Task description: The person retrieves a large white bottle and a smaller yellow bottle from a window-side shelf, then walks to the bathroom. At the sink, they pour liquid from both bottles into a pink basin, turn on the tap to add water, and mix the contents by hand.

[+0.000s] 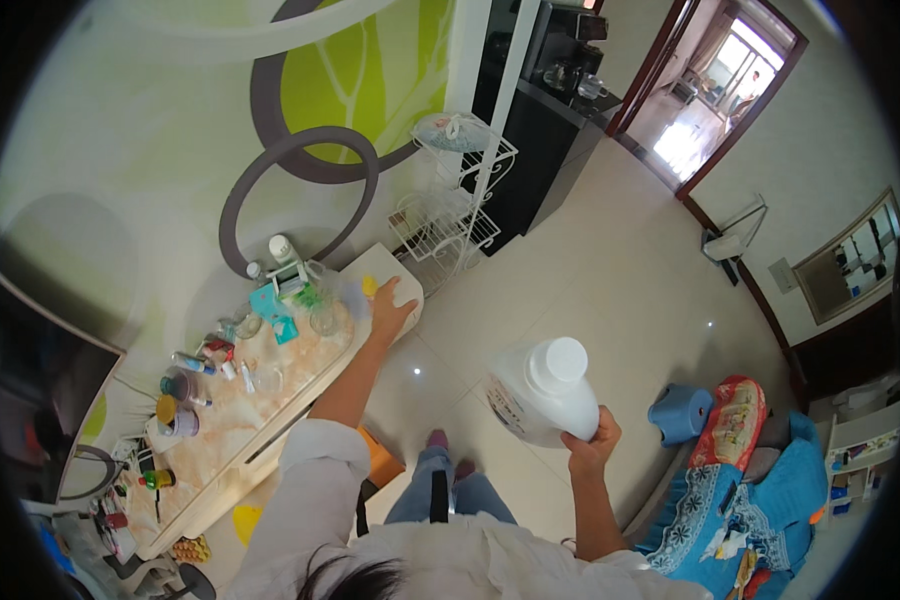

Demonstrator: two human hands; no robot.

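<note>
My right hand grips a large white plastic jug at its side. The jug has a round white cap and a printed label, and it is held up over the tiled floor. My left hand reaches over the rounded end of a marble-patterned cabinet, thumb and fingers apart. Right beside its fingers is a small yellow object; whether they touch, I cannot tell. Close by on the cabinet top stand a glass jar and a turquoise packet.
Bottles and jars, including a yellow-lidded one, line the cabinet. A white wire rack stands past its end. To the right are a blue stool and a sofa with a blue cover. A person is visible through the doorway.
</note>
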